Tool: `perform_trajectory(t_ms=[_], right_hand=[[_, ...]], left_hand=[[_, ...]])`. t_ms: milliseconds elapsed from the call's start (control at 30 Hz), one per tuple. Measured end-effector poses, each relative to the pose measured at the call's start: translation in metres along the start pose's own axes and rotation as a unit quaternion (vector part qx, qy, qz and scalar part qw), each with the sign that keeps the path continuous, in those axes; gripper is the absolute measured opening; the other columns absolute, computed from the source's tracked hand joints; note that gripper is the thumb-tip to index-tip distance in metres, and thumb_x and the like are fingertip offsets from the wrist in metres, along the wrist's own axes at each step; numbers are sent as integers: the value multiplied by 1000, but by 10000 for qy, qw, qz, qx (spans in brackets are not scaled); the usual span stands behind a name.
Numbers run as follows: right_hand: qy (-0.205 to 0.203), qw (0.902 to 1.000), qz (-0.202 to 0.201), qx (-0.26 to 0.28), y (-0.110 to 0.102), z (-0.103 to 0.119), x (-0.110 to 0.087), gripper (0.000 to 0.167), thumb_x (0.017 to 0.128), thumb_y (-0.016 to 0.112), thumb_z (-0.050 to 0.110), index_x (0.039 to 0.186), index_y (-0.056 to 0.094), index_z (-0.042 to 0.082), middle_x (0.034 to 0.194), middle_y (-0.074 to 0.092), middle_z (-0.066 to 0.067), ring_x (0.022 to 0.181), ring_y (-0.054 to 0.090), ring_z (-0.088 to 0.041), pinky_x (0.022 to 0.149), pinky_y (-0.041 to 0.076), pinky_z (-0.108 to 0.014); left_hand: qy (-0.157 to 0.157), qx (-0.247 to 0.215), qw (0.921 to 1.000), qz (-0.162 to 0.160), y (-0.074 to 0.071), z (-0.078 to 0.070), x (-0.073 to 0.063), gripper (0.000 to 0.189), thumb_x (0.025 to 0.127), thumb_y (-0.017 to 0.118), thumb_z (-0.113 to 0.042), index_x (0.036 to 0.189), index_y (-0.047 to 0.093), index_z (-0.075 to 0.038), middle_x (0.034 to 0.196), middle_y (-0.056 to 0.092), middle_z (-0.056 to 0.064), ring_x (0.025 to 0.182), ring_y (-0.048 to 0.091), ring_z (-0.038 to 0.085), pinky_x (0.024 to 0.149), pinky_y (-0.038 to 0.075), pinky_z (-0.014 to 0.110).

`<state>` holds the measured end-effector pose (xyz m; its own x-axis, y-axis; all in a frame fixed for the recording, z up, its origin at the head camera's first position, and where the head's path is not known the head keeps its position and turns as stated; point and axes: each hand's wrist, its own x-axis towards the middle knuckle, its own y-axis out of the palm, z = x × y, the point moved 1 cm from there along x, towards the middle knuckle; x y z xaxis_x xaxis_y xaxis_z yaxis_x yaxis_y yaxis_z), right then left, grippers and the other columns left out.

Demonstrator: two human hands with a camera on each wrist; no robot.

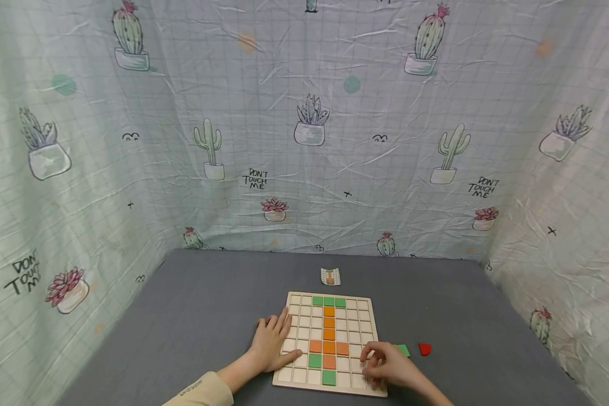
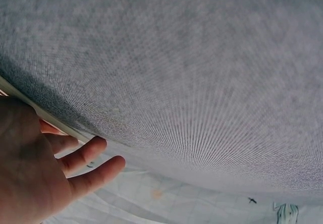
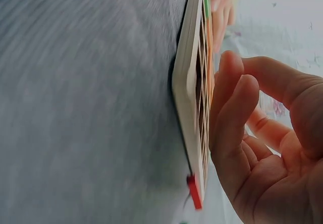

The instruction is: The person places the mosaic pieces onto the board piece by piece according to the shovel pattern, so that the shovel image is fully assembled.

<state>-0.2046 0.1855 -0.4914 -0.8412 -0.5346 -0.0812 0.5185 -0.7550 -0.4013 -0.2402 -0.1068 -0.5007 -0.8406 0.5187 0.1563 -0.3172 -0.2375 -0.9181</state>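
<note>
A square light-wood grid board (image 1: 354, 383) lies on the grey table, with green, orange and salmon square tiles (image 1: 329, 334) set in its cells. My left hand (image 1: 274, 341) rests spread at the board's left edge, thumb over the lower cells. In the left wrist view, that hand's (image 2: 30, 163) fingers are loosely bent. Over the lower right edge hovers my right hand (image 1: 388, 366), its fingers bent and no piece showing between thumb and fingertips. The right wrist view shows this hand (image 3: 272, 128) close above the board (image 3: 185, 82).
A green piece (image 1: 402, 351) lies just beyond the right hand, partly hidden, and a red piece (image 1: 424, 349) is to its right. Behind the board lies a small pattern card (image 1: 330, 276). A cactus-print curtain (image 1: 314, 169) surrounds the table (image 1: 223, 293).
</note>
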Motion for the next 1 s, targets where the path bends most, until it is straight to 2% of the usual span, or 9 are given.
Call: perform_trajectory(t_ms=[333,567,800,1000], right_hand=[[206,9991,-321,-170,-19,-13,-16,22,75,67,11,90,57,-1,60,60,-2,47,54,-6,39,39,-20],[269,9982,-482,-243,-31,-19,-27,25,76,68,13,92,56,-2,65,61,-7,49,56,-9,40,41,-22],[500,9960,-636,-368,-48,-23,-36,28,77,67,17,96,58,0,69,63,-7,52,58,-11,42,44,-25],[631,9934,-838,-461,-62,-25,-40,29,77,65,14,100,58,-2,71,65,-8,54,58,-11,43,45,-27]], left_hand=[[9,-53,10000,6,1,0,1,82,80,25,-72,134,41,-11,141,37,9,99,46,22,69,34,43],[9,-9,10000,-8,2,-2,1,83,80,24,-72,134,41,-11,141,37,9,99,46,22,70,34,43],[-1,-30,10000,54,1,-1,0,83,80,24,-72,134,41,-11,141,37,9,99,46,22,71,35,43],[-9,0,10000,60,0,0,1,82,81,25,-72,134,41,-11,141,37,8,102,46,22,70,35,42]])
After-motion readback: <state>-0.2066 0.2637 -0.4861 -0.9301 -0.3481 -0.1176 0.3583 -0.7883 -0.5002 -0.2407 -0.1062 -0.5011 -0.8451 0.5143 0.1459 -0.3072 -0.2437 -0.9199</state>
